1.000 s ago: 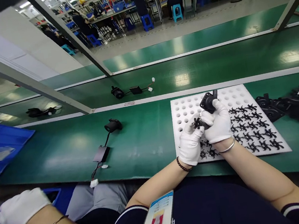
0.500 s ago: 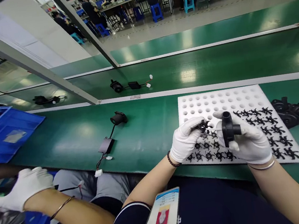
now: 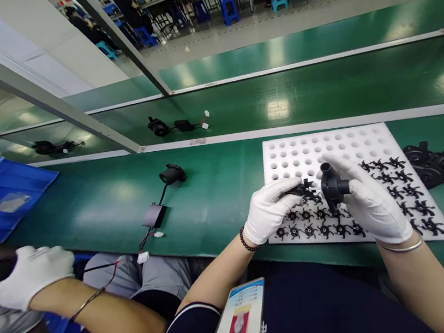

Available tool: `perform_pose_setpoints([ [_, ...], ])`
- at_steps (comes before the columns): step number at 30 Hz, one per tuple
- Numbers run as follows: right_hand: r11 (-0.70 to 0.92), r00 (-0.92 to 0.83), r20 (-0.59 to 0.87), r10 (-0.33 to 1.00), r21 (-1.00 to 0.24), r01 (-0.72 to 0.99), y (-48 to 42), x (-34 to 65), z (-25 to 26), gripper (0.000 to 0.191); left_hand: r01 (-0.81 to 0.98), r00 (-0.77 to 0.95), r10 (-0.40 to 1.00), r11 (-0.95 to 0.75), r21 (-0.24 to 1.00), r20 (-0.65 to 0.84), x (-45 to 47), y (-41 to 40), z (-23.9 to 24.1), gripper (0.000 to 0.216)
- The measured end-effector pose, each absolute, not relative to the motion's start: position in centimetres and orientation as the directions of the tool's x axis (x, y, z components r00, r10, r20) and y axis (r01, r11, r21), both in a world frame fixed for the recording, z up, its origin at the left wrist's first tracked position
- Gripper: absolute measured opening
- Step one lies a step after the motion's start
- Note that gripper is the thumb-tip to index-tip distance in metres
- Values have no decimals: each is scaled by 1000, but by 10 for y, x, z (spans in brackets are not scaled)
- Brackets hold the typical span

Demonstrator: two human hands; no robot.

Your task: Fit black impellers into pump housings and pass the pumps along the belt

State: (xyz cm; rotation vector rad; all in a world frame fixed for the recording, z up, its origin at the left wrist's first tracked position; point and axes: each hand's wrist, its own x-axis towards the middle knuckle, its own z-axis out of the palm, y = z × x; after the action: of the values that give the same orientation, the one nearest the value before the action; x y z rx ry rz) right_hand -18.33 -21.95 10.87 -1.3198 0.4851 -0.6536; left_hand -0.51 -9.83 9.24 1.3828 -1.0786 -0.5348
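Note:
My left hand (image 3: 272,209), in a white glove, pinches a small black impeller (image 3: 304,188) by its side, over the white foam tray (image 3: 329,147). Facing it from the right, my gloved right hand (image 3: 379,208) grips a black pump housing (image 3: 333,188) with a round pipe stub on top and another on its side. A narrow gap with something thin and pale in it lies between impeller and housing. Below both hands, rows of black bladed impellers (image 3: 308,230) sit in the tray; its back rows show bare round holes.
Dark housings (image 3: 432,167) lie right of the tray. To the left rest a cabled motor part (image 3: 172,173) with a grey box (image 3: 154,215) and a blue bin (image 3: 12,199). A co-worker's gloved hand (image 3: 42,271) works at far left. A metal frame post (image 3: 52,105) crosses the left side.
The pump housing has tilted in my right hand, and my fingers have shifted around it. My left hand still holds the impeller close by. The co-worker's hands have moved, now with a dark part.

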Motion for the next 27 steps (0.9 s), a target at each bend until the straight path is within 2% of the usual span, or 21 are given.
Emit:
perform_pose_setpoints([
  [4,61,722,-16,-691,-997,36,-218,-179,107,44,-459,492,-770,166,873,405,-8,-99,97,21],
  [7,2,766,15,-642,-1000,21,-209,-168,102,63,-572,456,-736,189,798,501,-16,-98,99,19],
  [9,-24,747,47,-664,-999,41,-202,-159,99,78,-573,455,-733,194,797,506,-22,-97,98,24],
  [11,104,718,2,-696,-989,104,-194,-150,96,70,-500,483,-759,171,849,437,-27,-98,94,36],
  [13,378,721,-106,-685,-898,227,-189,-142,95,55,-446,501,-780,139,884,376,-29,-100,90,48],
  [15,628,758,-208,-618,-710,317,-186,-135,96,52,-469,494,-779,134,873,385,-30,-102,89,64],
  [17,766,774,-284,-566,-527,367,-188,-129,100,46,-499,438,-808,146,854,394,-31,-100,92,84],
  [19,811,728,-377,-573,-390,436,-196,-126,105,38,-483,307,-897,143,864,320,-35,-92,96,94],
  [22,829,675,-487,-555,-249,501,-214,-127,113,43,-406,108,-984,83,910,138,-39,-70,99,88],
  [24,850,706,-481,-520,-209,483,-224,-131,116,47,-335,133,-989,13,942,61,-39,-56,97,82],
  [27,851,732,-439,-521,-202,484,-228,-134,118,47,-243,300,-953,-38,969,38,-32,-46,92,76],
])
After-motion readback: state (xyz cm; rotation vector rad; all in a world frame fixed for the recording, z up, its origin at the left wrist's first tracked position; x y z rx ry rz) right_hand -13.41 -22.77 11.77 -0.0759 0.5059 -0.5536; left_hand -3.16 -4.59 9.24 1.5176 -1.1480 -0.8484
